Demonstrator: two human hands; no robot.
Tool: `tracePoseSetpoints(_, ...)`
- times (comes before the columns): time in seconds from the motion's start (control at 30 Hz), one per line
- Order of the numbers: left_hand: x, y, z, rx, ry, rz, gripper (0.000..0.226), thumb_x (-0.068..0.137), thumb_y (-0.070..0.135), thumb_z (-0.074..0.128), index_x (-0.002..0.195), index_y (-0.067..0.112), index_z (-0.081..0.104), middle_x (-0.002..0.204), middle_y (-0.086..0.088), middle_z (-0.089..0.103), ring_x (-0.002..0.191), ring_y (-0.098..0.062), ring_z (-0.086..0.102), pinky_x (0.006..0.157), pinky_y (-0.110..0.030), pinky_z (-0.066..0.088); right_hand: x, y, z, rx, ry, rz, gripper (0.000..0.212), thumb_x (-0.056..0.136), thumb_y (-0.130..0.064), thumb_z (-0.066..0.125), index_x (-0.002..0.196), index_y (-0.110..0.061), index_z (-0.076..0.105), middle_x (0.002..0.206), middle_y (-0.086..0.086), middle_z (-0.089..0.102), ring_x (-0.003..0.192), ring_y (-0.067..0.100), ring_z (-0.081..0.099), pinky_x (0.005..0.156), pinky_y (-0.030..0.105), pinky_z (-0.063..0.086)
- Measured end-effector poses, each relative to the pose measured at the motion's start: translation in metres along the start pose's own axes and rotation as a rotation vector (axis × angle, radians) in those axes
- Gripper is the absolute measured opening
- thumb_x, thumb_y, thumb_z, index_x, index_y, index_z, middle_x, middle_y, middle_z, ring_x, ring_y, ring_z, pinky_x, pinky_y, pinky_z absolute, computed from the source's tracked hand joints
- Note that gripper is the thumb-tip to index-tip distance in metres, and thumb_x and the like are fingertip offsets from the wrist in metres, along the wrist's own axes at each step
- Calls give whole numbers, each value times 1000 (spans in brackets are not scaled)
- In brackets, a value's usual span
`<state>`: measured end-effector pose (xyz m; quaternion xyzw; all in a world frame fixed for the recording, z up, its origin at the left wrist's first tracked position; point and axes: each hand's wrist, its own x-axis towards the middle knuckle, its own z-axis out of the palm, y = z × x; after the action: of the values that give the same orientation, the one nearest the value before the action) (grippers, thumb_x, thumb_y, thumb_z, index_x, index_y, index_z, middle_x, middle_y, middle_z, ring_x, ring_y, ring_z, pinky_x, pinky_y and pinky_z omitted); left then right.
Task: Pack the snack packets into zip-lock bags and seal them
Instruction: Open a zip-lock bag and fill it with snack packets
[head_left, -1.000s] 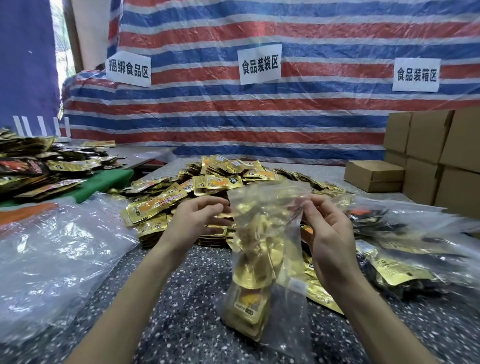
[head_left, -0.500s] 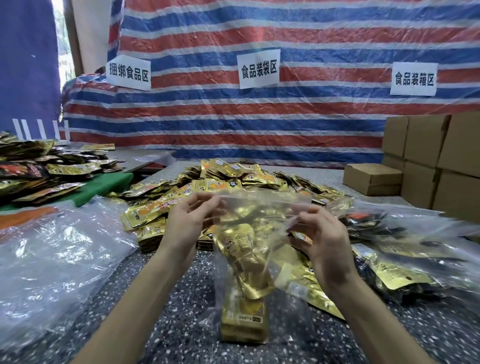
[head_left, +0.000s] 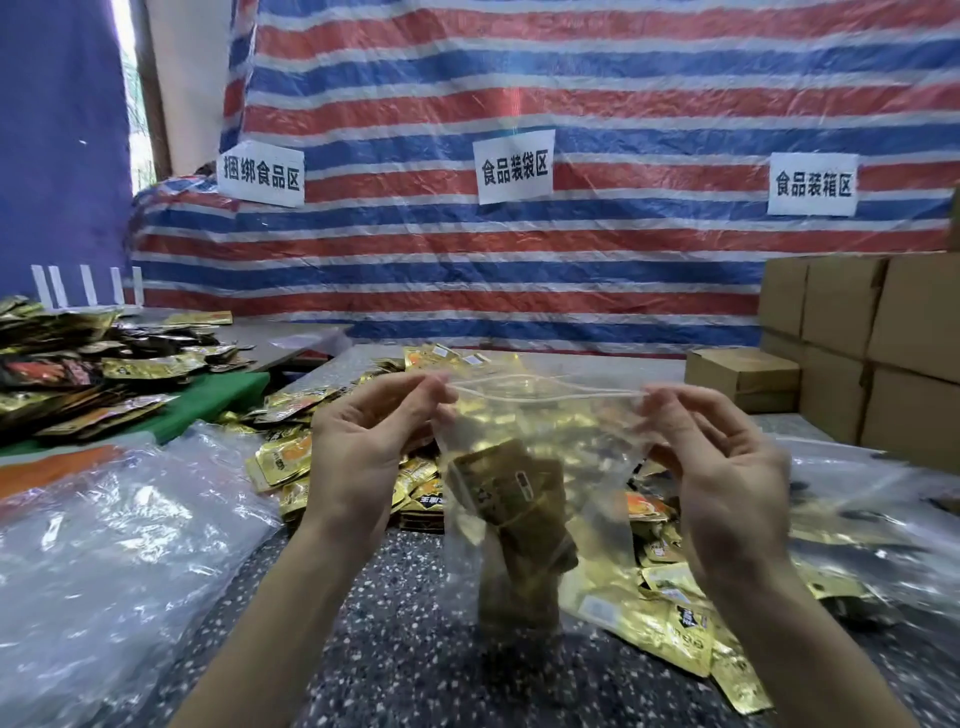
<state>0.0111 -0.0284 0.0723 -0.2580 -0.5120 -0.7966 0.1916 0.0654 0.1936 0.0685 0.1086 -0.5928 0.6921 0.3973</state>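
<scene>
Frame centre, above speckled dark tabletop (head_left: 405, 665), hung a clear plastic zip-lock bag (head_left: 524, 421). Left hand (head_left: 363, 447) and right hand (head_left: 727, 478) each had grip clamped on a top corner. Gold foil snack packets (head_left: 514, 499) sat inside. Likely sealing step; next called for pressing the zip shut.

1. Left grip (head_left: 358, 447): a bare hand with slim fingers and smooth skin, lightly creased at the wrist.
2. Right grip (head_left: 727, 467): a bare hand of the same slim build, with knuckle folds faintly visible.
3. Left forearm (head_left: 291, 623): slender, bare all the way to the near edge of view.
4. Right forearm (head_left: 821, 649): likewise bare to the near edge.
5. Nails: too blurred to judge length or finish.
</scene>
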Motion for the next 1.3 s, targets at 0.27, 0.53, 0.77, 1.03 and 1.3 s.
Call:
tracePoseSetpoints(0.27,-6,25,12,94,-29,-21,12,73,27,74,81,22,81,79,-4,76,64,-13,67,59,-26,57,-2,-29,-18,-112,-53,-4,13,82,-28,69,86,-19,78,87,4,76,83,16,72,78,34,59)
tracePoseSetpoints(0.53,-22,12,15,86,17,-149,13,77,26,71,84,21,80,84,-7,76,69,-16,71,61,-23,56,-16,-25,-28,-29,-39,163,16,78,-28,67,81,-17,79,84,8,75,74,17,70,64,23,57)
tracePoseSetpoints(0.77,-21,17,13,191,-17,-116,11,77,26,72,83,23,80,83,-5,77,70,-13,71,64,-19,55,-10,-30,-37,-88,-49,183,19,80,-23,70,89,-8,77,88,13,76,75,22,72,61,22,57)
tracePoseSetpoints(1.03,-21,15,13,384,-36,-50,10,90,17,65,85,16,73,78,-1,73,72,-12,68,67,-25,54,-3,-40,-45,-195,-186,212,23,79,-24,66,87,-4,71,86,12,75,81,26,72,67,31,57)
tracePoseSetpoints(1.3,-28,15,19,364,-12,-8,13,93,9,63,82,11,70,77,-3,70,73,-13,66,70,-25,55,-4,-47,-31,-398,-202,170,35,91,-46,64,96,-12,64,93,6,70,93,25,67,75,31,50)
